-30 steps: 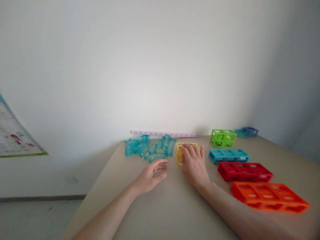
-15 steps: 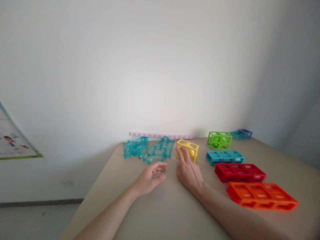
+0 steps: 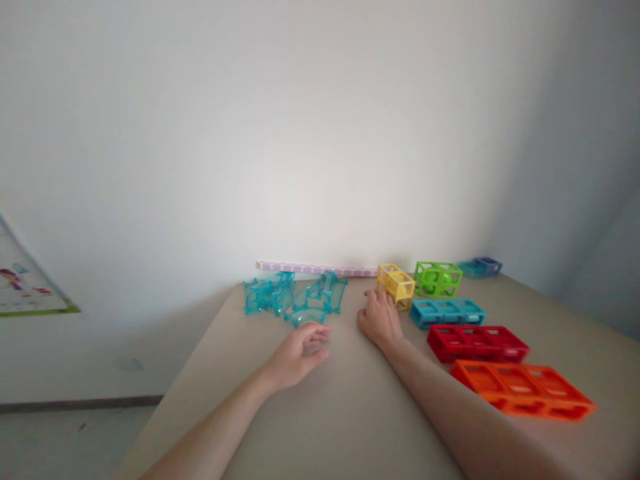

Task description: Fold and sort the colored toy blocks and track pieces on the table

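My right hand [image 3: 381,319] is beside the near left side of a yellow open-frame block [image 3: 396,285], overlapping its lower corner. Its fingers are loosely bent, with thumb and index apart and nothing visible between them; whether the other fingertips touch the block is hidden. My left hand [image 3: 299,355] hovers or rests over the table with fingers loosely curved and apart, holding nothing. Just beyond it lies a curved, clear teal plastic piece [image 3: 306,316]. More clear teal pieces [image 3: 270,293] lie in a group to the left. A green frame block [image 3: 438,280] stands right of the yellow one.
On the right, a blue-teal block [image 3: 448,312], a red block [image 3: 479,343] and an orange block [image 3: 523,389] lie in a staggered row on the table [image 3: 320,427]. A patterned strip [image 3: 315,269] runs along the wall. A dark blue block [image 3: 487,266] sits in the far right corner.
The yellow block has shifted right and back, closer to the green block, and turned. My right hand has moved right and its fingers have come off the block's front. My left hand stays nearly still.
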Demonstrator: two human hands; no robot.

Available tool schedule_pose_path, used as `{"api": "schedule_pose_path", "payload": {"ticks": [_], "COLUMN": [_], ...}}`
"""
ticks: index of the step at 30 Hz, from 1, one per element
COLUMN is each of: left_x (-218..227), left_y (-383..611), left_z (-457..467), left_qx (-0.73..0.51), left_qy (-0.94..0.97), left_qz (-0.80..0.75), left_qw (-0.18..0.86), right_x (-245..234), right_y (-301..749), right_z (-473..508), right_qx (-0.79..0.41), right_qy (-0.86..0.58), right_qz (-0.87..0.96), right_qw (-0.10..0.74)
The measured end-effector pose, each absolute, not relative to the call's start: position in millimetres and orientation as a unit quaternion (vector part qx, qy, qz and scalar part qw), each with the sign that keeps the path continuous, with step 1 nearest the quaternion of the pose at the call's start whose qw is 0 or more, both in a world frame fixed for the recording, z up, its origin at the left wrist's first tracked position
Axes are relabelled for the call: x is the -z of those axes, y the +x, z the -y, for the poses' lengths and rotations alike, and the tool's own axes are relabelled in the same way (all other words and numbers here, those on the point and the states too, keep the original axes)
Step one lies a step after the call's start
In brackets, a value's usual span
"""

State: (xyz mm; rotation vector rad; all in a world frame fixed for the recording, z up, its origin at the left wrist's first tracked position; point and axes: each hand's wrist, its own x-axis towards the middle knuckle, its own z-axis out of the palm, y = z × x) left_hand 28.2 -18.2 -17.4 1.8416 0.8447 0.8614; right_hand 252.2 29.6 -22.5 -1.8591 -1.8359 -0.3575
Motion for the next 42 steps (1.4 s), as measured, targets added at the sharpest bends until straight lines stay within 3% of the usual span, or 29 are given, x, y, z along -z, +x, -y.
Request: {"api": "schedule_pose_path", "payload": {"ticks": [15, 25, 33, 42], "left_x": [22.1, 22.2, 22.8, 22.3], "left_y": [25.5, 25.0, 24.9, 24.9], "left_z": [15.7, 15.4, 15.8, 15.6], "left_qx": [-0.353, -0.347, -0.347, -0.347], "left_qy": [0.766, 0.764, 0.767, 0.768], "left_qz": [-0.329, -0.332, -0.329, -0.328], "left_qw": [0.425, 0.431, 0.428, 0.428], "right_x": [21.3, 16.9, 9.0, 25.2], "right_y": [257.8, 245.8, 248.9, 251.5], "right_z": [-31.8, -25.2, -20.9, -36.4], "right_qx": [0.097, 0.059, 0.169, 0.130], "right_qy": [-0.716, -0.553, -0.638, -0.625], "right_qz": [0.644, 0.771, 0.619, 0.665], "right_qw": [0.250, 0.310, 0.426, 0.389]}}
